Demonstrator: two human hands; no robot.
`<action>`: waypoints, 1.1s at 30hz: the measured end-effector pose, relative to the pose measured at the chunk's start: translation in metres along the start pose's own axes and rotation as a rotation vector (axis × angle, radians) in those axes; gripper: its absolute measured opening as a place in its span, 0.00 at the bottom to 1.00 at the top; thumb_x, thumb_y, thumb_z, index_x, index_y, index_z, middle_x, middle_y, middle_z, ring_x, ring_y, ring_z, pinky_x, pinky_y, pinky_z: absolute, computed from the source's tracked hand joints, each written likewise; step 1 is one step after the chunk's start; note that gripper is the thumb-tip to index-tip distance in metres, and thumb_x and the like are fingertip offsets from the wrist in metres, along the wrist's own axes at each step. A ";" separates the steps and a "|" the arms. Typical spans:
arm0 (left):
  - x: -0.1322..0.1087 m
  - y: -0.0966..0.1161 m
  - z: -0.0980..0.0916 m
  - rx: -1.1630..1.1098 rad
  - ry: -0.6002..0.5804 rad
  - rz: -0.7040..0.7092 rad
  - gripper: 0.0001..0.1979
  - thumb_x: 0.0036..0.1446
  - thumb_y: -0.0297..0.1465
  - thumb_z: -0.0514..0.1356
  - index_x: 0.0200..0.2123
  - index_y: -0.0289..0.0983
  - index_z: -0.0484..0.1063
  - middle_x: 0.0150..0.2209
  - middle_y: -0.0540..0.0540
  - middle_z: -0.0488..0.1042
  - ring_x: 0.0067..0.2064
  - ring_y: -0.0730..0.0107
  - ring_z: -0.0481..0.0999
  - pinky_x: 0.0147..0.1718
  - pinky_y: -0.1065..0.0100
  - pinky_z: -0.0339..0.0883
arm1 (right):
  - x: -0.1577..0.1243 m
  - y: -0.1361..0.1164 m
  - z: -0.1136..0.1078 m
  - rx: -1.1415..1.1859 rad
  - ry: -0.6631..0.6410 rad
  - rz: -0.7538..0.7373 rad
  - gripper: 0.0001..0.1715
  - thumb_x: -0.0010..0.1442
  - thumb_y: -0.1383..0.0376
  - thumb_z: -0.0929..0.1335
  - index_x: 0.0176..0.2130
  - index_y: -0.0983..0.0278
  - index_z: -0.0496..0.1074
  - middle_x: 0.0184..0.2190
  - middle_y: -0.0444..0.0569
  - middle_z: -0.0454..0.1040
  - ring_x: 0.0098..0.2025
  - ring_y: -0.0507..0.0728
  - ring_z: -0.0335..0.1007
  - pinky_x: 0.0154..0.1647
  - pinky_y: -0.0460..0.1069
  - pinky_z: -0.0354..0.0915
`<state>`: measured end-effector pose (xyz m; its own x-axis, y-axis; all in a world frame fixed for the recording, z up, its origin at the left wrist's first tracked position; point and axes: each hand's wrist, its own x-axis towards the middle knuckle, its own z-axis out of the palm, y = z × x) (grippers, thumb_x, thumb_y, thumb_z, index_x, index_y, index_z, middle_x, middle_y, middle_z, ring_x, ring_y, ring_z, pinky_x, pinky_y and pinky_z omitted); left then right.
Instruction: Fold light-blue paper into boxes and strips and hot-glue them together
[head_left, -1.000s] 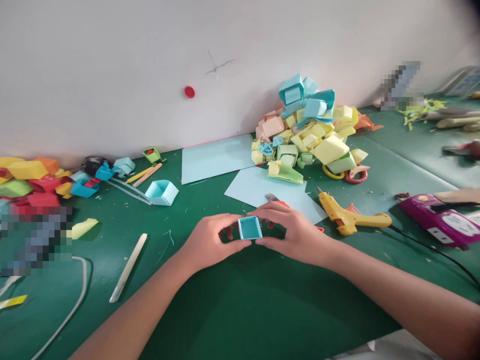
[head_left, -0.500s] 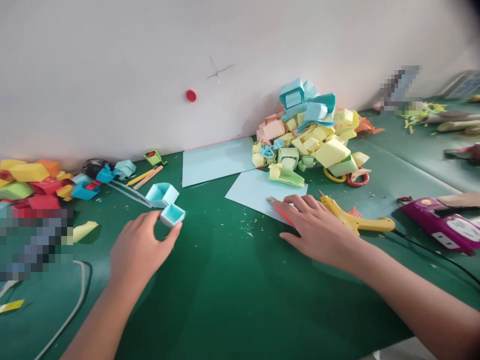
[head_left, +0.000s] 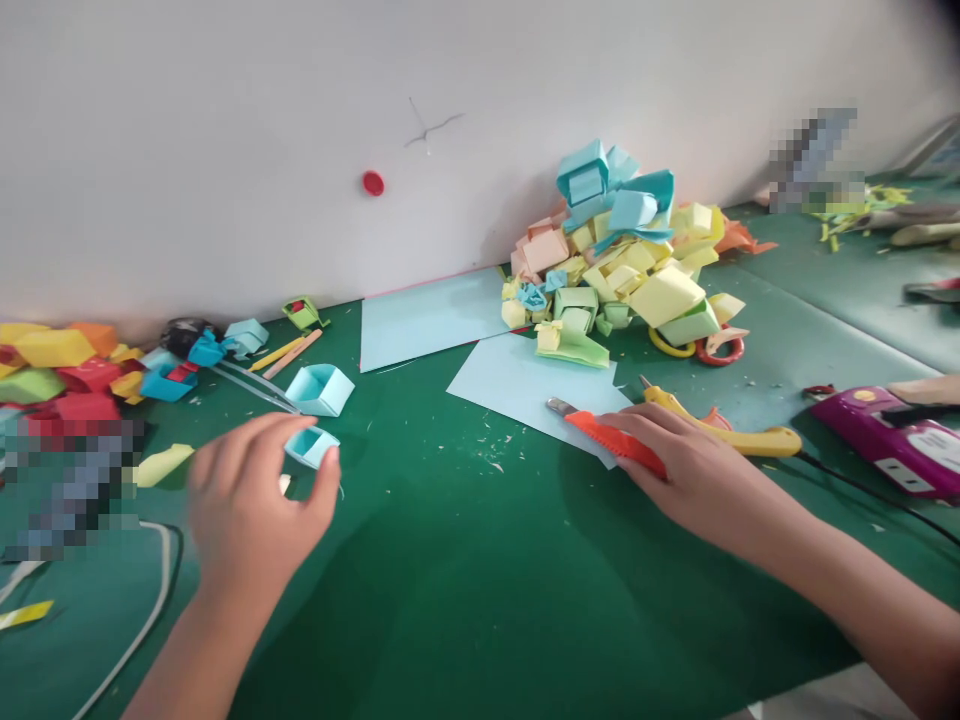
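Note:
My left hand [head_left: 251, 510] hovers over the green mat at the left, slightly blurred, fingers spread. Its thumb tip is right beside a small light blue paper box [head_left: 311, 445] that lies tilted on the mat. A larger light blue paper box [head_left: 320, 389] sits just behind it. My right hand [head_left: 701, 470] lies at the right of centre with its fingers closed over the handle of an orange utility knife [head_left: 611, 440]. The knife's metal tip points left over a light blue paper sheet [head_left: 517, 385].
A yellow glue gun [head_left: 724, 432] lies just behind my right hand, its black cord running right past a purple power strip [head_left: 892, 445]. A pile of folded paper pieces [head_left: 622, 260] stands against the wall, scissors [head_left: 701, 346] beside it. Coloured paper scraps [head_left: 67, 365] crowd the far left.
The small blue box went from both hands at the centre to the left beside the larger box, and my left hand has opened. My right hand reached to the orange knife and closed on it.

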<state>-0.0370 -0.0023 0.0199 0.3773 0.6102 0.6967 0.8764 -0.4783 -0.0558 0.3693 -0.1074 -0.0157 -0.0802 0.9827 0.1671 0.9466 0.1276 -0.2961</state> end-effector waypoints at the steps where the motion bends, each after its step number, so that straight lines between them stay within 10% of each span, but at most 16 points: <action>1: 0.004 0.013 0.001 -0.079 -0.034 0.096 0.14 0.60 0.33 0.63 0.49 0.39 0.75 0.49 0.38 0.80 0.51 0.46 0.79 0.54 0.49 0.68 | -0.001 0.001 0.001 -0.027 0.014 -0.004 0.22 0.71 0.61 0.60 0.61 0.57 0.68 0.57 0.54 0.73 0.52 0.66 0.74 0.49 0.59 0.72; 5: 0.026 0.055 0.032 -0.217 -0.370 0.244 0.17 0.67 0.35 0.56 0.56 0.41 0.76 0.56 0.42 0.79 0.56 0.49 0.77 0.54 0.52 0.68 | -0.001 0.003 0.005 -0.137 0.056 -0.037 0.24 0.71 0.64 0.58 0.62 0.64 0.68 0.55 0.60 0.72 0.53 0.68 0.72 0.50 0.62 0.71; 9: 0.060 0.073 0.084 -0.127 -0.558 0.022 0.29 0.69 0.46 0.55 0.64 0.34 0.71 0.66 0.33 0.68 0.66 0.38 0.66 0.57 0.41 0.65 | -0.002 0.005 0.008 -0.186 0.064 -0.051 0.25 0.72 0.65 0.58 0.63 0.66 0.67 0.52 0.61 0.73 0.50 0.67 0.72 0.51 0.63 0.69; 13: 0.079 0.080 0.113 -0.142 -0.524 -0.032 0.24 0.64 0.46 0.62 0.55 0.36 0.79 0.66 0.34 0.68 0.67 0.38 0.64 0.59 0.38 0.62 | -0.009 0.010 0.008 -0.239 0.067 -0.067 0.24 0.73 0.64 0.58 0.62 0.67 0.69 0.43 0.58 0.72 0.45 0.66 0.71 0.48 0.63 0.68; 21: 0.070 0.092 0.106 -0.440 -0.441 -0.199 0.06 0.55 0.31 0.68 0.27 0.40 0.75 0.51 0.46 0.81 0.53 0.49 0.77 0.54 0.45 0.65 | -0.023 0.022 0.006 -0.231 0.104 -0.059 0.19 0.71 0.61 0.60 0.56 0.64 0.71 0.40 0.55 0.70 0.42 0.65 0.70 0.42 0.60 0.67; 27: 0.092 0.074 0.082 -0.709 -0.132 -0.337 0.03 0.56 0.33 0.64 0.32 0.40 0.76 0.42 0.47 0.82 0.41 0.62 0.81 0.41 0.62 0.73 | -0.028 0.025 0.009 -0.210 0.140 -0.034 0.19 0.71 0.62 0.60 0.56 0.62 0.70 0.42 0.55 0.70 0.44 0.65 0.71 0.41 0.58 0.66; 33: 0.110 0.040 0.037 -0.763 0.455 -0.324 0.12 0.52 0.31 0.68 0.41 0.34 0.77 0.32 0.48 0.78 0.30 0.71 0.76 0.30 0.68 0.70 | -0.028 0.024 0.010 -0.200 0.155 -0.006 0.19 0.71 0.62 0.60 0.56 0.61 0.70 0.43 0.55 0.72 0.45 0.65 0.71 0.40 0.57 0.66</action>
<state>0.0509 0.0688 0.0677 -0.1440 0.5577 0.8175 0.4245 -0.7114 0.5601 0.3907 -0.1309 -0.0367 -0.0513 0.9477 0.3152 0.9904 0.0887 -0.1057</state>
